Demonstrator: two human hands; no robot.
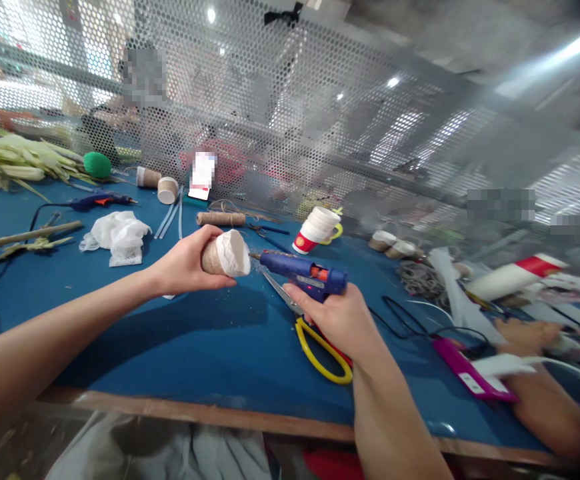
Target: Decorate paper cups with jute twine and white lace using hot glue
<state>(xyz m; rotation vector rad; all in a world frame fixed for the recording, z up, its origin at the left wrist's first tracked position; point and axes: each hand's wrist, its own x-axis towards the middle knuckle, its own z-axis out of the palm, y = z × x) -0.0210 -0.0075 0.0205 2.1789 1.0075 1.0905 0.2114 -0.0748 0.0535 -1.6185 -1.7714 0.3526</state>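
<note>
My left hand (190, 263) is wrapped round a paper cup (233, 254), tilted on its side. Brown twine covers part of the cup, and a white lace band runs round it near the rim. In my right hand (347, 320) is a blue hot glue gun (300, 270), its nozzle pointing left, close to the cup's rim; I cannot tell if they touch. Scissors (324, 353) with yellow handles lie on the table just beneath the glue gun, partly hidden by my right hand. Crumpled white lace (115, 233) rests left of my left hand.
A twine roll (221, 219), stacked paper cups (317, 230) and a phone (202, 177) stand toward the back of the blue table (180, 353). Another glue gun (103, 200) lies at left. A co-worker's arm (545, 393) and a purple power strip (470, 373) are at right.
</note>
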